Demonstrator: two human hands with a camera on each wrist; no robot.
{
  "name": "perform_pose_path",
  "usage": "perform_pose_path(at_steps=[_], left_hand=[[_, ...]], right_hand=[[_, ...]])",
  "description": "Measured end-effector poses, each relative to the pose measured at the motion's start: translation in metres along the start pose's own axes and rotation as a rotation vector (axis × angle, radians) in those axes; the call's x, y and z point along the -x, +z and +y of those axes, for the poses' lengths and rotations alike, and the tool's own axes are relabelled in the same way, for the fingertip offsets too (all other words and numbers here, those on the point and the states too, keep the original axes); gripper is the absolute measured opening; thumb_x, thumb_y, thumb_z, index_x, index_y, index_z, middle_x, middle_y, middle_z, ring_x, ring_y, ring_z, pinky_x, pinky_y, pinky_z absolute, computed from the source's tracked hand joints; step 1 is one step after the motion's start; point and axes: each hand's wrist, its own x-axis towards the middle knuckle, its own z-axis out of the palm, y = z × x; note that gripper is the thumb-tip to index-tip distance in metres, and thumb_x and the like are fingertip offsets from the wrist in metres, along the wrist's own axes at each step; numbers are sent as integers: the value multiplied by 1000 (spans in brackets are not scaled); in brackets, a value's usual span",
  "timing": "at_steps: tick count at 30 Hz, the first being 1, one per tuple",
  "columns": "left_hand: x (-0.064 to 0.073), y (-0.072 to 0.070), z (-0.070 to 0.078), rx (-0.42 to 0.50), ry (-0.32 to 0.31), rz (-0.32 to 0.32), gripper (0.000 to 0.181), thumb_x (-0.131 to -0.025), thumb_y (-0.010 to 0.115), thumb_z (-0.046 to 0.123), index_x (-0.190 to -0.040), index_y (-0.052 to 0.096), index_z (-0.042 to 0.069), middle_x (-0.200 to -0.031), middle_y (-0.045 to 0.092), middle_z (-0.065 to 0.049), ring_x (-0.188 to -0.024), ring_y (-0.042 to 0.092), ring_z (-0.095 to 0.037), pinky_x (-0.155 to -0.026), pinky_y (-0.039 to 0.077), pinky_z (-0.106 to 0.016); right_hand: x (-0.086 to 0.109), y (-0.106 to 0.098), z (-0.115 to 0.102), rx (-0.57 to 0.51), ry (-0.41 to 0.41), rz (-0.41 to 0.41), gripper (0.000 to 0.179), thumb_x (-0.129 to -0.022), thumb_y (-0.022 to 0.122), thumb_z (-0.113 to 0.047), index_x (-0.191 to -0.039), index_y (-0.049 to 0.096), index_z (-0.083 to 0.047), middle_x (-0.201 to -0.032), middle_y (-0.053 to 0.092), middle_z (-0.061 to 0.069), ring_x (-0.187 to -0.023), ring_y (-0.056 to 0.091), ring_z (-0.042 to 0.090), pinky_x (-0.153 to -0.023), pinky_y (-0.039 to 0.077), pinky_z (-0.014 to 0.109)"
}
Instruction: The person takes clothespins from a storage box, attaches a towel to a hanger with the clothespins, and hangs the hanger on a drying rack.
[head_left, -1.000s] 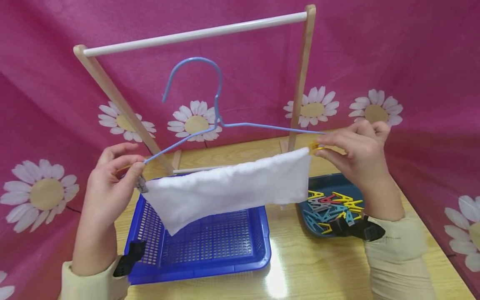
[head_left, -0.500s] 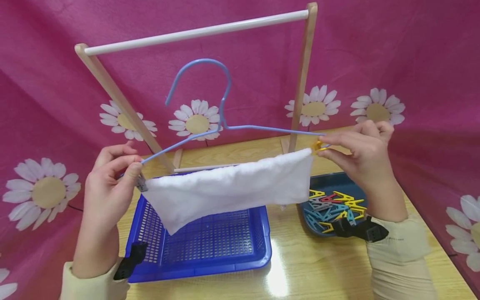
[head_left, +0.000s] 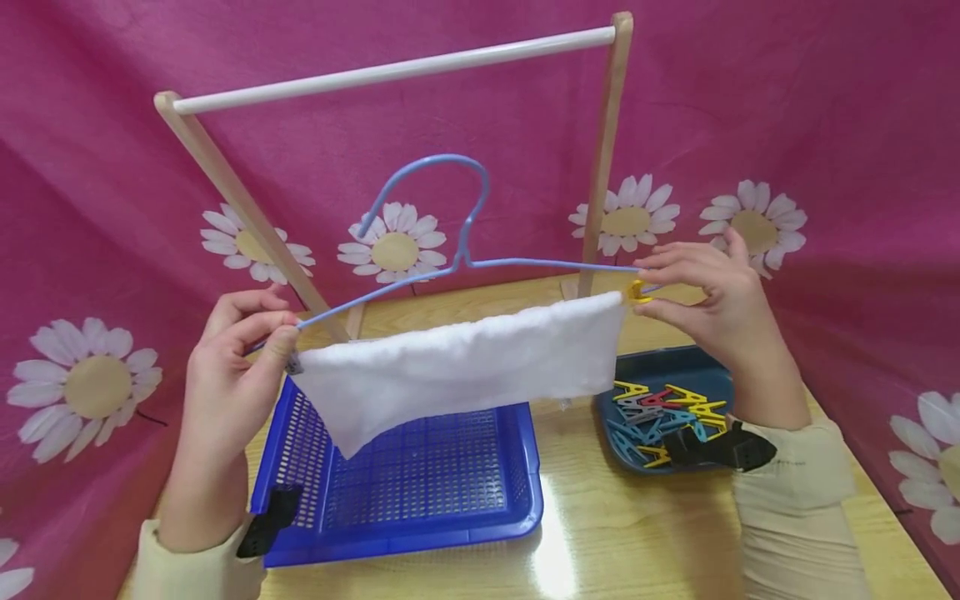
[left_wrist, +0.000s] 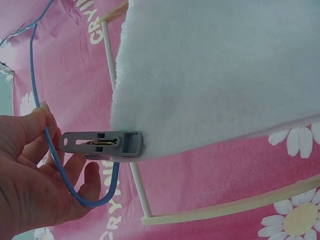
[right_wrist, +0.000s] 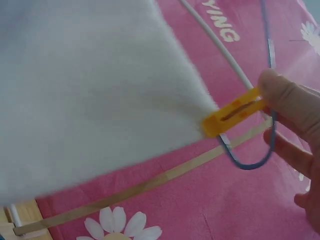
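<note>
A light blue wire hanger (head_left: 461,257) is held up between both hands, its hook upward. A white cloth (head_left: 465,362) hangs lengthwise below it, clipped at its two upper corners. My left hand (head_left: 232,367) pinches the hanger's left end between thumb and finger. Beside those fingers, a grey clothespin (left_wrist: 100,143) grips cloth and wire. At the opposite end, a yellow clothespin (right_wrist: 236,114) clamps the other corner. The right hand (head_left: 720,308) holds that clothespin's tail, thumb below and fingers above by the wire.
Behind the hanger stands a wooden rack (head_left: 607,150) with a white top bar (head_left: 405,69). A blue perforated basket (head_left: 420,537) sits under the cloth. To the right, a dark teal tray (head_left: 697,360) holds several coloured clothespins (head_left: 660,417). A pink daisy-print curtain surrounds the table.
The hanger's hook has tipped lower and moved to the right. The left hand has come slightly rightward, and the cloth's left side has risen a little. The right fingers look slightly more spread.
</note>
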Motion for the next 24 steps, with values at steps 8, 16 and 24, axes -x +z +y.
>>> perform_pose_path(at_steps=[8, 16, 24], left_hand=[[2, 0, 0, -17, -6, -13, 7, -78, 58, -13, -83, 63, -12, -97, 46, 18, -102, 46, -5, -78, 37, -12], [1, 6, -2, 10, -15, -34, 6, -79, 58, -13, -83, 63, -13, -97, 47, 19, -102, 48, -3, -79, 37, -12], [0, 11, -8, 27, -192, -52, 13, -83, 57, -6, -91, 63, -14, -93, 47, 13, -90, 51, -2, -70, 41, -9]], right_hand=[[-1, 0, -1, -28, 88, -66, 39, -48, 79, 15, -83, 65, 7, -82, 64, 20, -91, 44, -17, -104, 12, 48], [-4, -5, 0, -45, 195, -100, 43, -52, 79, 14, -92, 64, 5, -83, 63, 17, -86, 45, -6, -96, 25, 43], [3, 2, 5, -32, 95, 123, 29, -72, 74, -10, -95, 65, 5, -97, 63, 20, -101, 49, 0, -103, 18, 41]])
